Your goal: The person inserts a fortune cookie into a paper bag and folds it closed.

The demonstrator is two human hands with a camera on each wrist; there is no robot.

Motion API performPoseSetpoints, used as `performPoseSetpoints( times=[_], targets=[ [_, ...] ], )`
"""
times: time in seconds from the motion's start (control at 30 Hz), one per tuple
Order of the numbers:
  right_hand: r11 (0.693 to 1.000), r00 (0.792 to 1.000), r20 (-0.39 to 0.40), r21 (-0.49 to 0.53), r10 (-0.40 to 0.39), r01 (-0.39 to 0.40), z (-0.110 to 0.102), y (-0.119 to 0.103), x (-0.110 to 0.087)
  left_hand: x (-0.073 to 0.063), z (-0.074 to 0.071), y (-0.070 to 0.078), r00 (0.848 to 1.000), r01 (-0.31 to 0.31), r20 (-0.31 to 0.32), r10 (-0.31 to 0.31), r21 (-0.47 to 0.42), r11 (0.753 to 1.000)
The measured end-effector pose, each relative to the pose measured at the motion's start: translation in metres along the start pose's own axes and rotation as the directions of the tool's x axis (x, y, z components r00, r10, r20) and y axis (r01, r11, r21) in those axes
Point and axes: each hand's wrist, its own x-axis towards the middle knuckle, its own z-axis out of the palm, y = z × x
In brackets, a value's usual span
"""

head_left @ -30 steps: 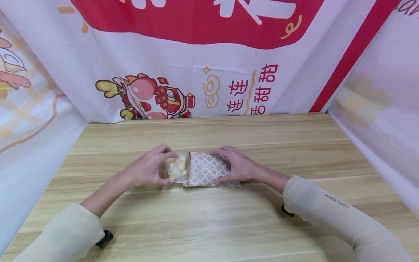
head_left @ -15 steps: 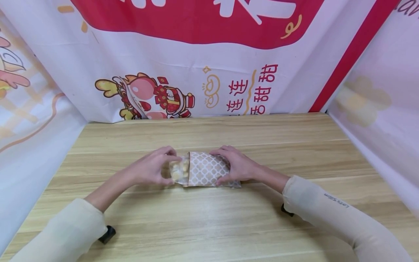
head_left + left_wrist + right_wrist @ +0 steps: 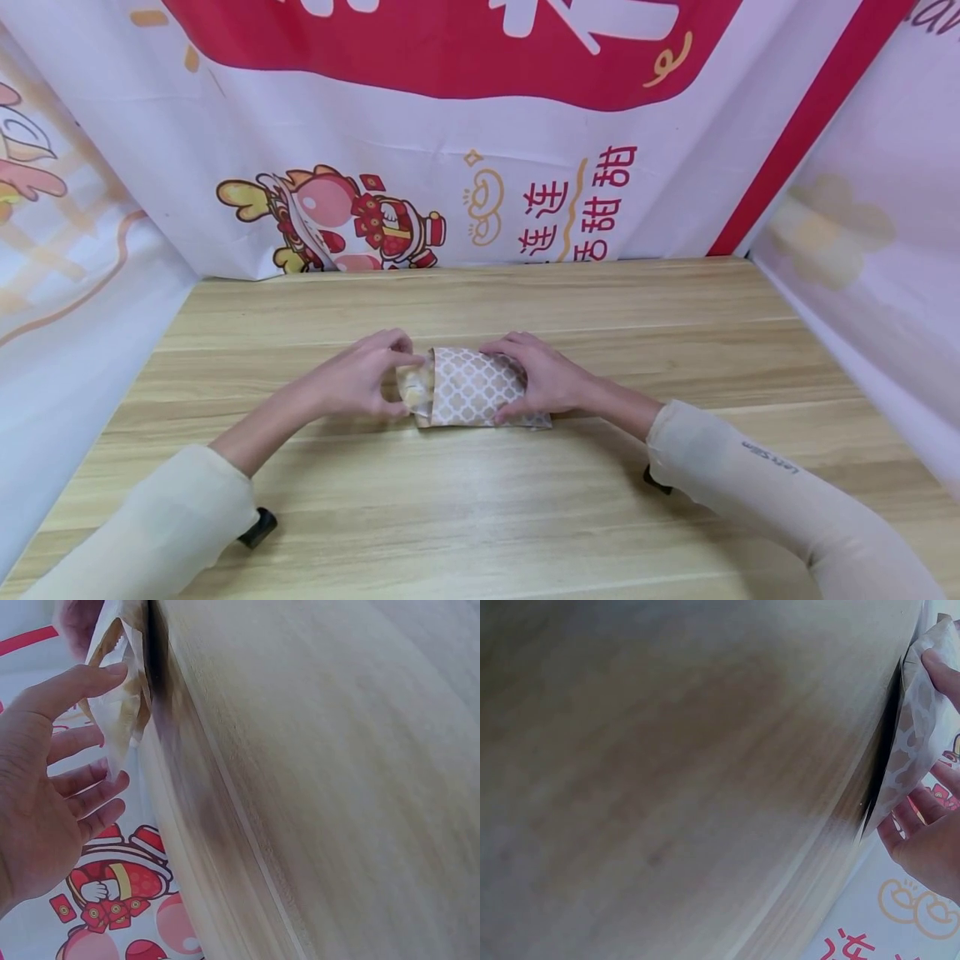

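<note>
A brown paper bag [image 3: 468,387] with a white lattice print lies flat on the wooden table, its mouth facing left. Halfway out of that mouth sits a small clear packet [image 3: 416,390] of pale yellowish pieces. My left hand [image 3: 367,379] holds the packet's outer end between thumb and fingers; the left wrist view shows the thumb [image 3: 101,677] against the crinkled plastic [image 3: 124,724]. Across the bag's right part, my right hand [image 3: 547,379] grips it from both long edges. The packet's inner end is hidden inside the bag.
The wooden table [image 3: 480,517] extends around the hands. Behind it hangs a white and red printed cloth [image 3: 450,125], and more cloth walls [image 3: 862,208] close off the sides. Black wrist straps [image 3: 258,527] show under the sleeves.
My left hand has moved right, sliding the packet farther into the bag, so less of the packet shows. The right hand and the bag have stayed in place.
</note>
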Motion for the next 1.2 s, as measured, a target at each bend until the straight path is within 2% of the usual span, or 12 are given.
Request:
performPoseSetpoints(
  times=[0.2,0.5,0.83,0.97,1.2],
  targets=[
    [1.0,1.0,-0.002,0.007,-0.009,0.009,0.0,0.001,0.0,0.0,-0.001,0.001,1.0,0.008,-0.005,-0.008,-0.003,1.0],
    [0.999,0.999,-0.02,0.015,-0.045,0.045,0.0,0.002,-0.001,0.002,0.004,0.001,1.0,0.017,-0.021,-0.018,-0.085,0.996],
    [0.999,0.999,-0.026,0.003,-0.045,0.045,0.0,0.001,0.0,0.009,0.01,0.003,0.998,-0.011,-0.065,0.006,-0.08,0.997],
    [0.999,0.999,-0.024,0.004,-0.038,0.038,-0.001,0.0,0.0,0.01,0.009,0.004,0.998,-0.007,-0.056,0.003,-0.08,0.997],
    [0.999,0.998,-0.032,0.001,-0.052,0.052,-0.002,0.0,0.0,0.007,0.0,0.004,0.999,0.033,-0.026,-0.034,-0.051,0.998]
  ],
)
